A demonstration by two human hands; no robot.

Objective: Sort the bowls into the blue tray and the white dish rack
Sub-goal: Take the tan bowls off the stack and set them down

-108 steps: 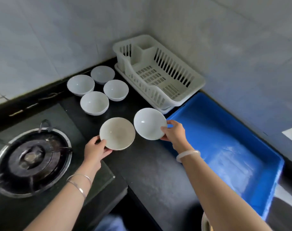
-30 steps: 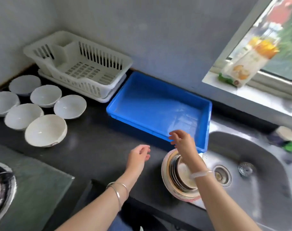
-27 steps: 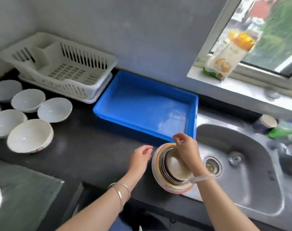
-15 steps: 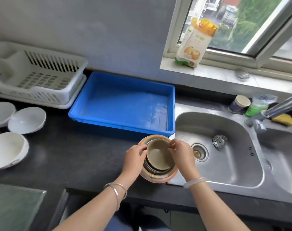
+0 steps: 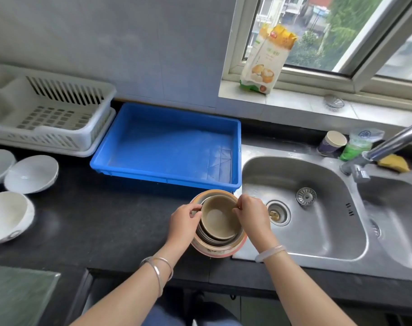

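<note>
A stack of nested bowls (image 5: 218, 249) stands on the black counter's front edge beside the sink, a tan bowl (image 5: 218, 220) on top. My left hand (image 5: 184, 222) pinches the tan bowl's left rim and my right hand (image 5: 252, 216) pinches its right rim. Behind the stack lies the blue tray (image 5: 167, 182), with nothing in it. The white dish rack (image 5: 47, 109) stands at the far left against the wall, also holding nothing. Three white bowls (image 5: 31, 174) sit on the counter at the left edge.
A steel double sink (image 5: 318, 222) with a tap (image 5: 388, 144) fills the right side. A paper cup (image 5: 332, 143), a green bottle and a yellow sponge (image 5: 393, 162) sit behind it. A food bag (image 5: 266, 60) stands on the window sill. A glass hob corner (image 5: 17, 295) lies lower left.
My hands put down two white bowls at the left and moved right to the stack by the sink. Both hands now grip the tan top bowl's rim.
</note>
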